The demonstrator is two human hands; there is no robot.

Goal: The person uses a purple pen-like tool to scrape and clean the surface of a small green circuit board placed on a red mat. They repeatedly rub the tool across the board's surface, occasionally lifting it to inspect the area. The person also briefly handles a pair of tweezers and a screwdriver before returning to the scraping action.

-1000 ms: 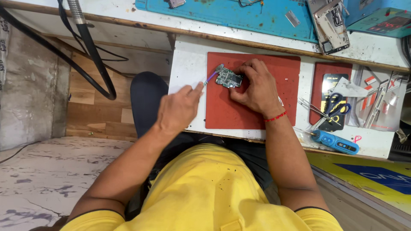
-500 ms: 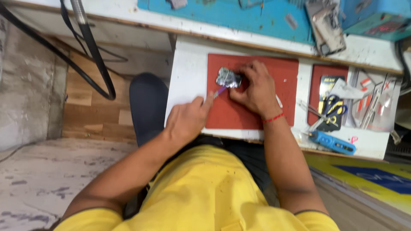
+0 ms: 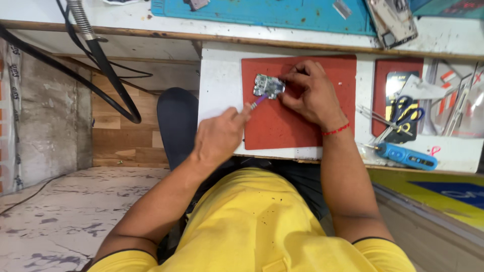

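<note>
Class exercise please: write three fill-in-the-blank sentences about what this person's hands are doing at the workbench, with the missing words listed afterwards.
1. The right hand steadies a small circuit board on the ____ mat.
2. The left hand holds a thin ____ tool towards the board.
3. The scissors have ____ handles.

Missing words: red; purple; blue

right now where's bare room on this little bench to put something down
The white strip left of the red mat is bare, as is the mat's lower part below the circuit board. Crowded: mat's top, where the right hand pinches the board and the left hand brings a purple tool; right side, scissors, blue tool.
</note>
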